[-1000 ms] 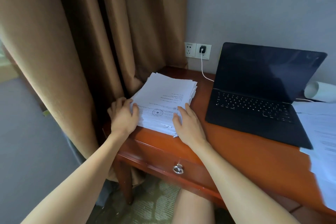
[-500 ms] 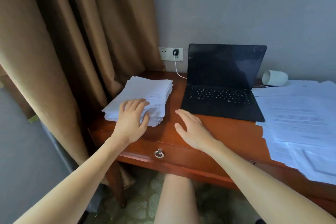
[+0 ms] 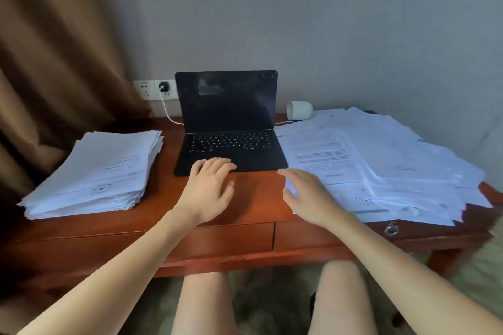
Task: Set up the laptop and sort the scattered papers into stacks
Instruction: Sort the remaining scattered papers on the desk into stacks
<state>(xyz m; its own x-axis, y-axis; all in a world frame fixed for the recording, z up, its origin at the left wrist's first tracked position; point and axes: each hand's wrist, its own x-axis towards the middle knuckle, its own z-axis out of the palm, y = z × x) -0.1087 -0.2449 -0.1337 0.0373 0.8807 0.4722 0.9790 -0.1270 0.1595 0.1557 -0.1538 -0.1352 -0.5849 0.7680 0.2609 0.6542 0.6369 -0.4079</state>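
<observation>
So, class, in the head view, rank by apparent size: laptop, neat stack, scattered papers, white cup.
1. scattered papers
2. laptop and neat stack, too alike to separate
3. white cup, smallest

Glossy reddish wood desk (image 3: pixel 253 200), matt black laptop (image 3: pixel 231 141), white paper stacks (image 3: pixel 92 174), brown cloth curtain (image 3: pixel 54 62).
</observation>
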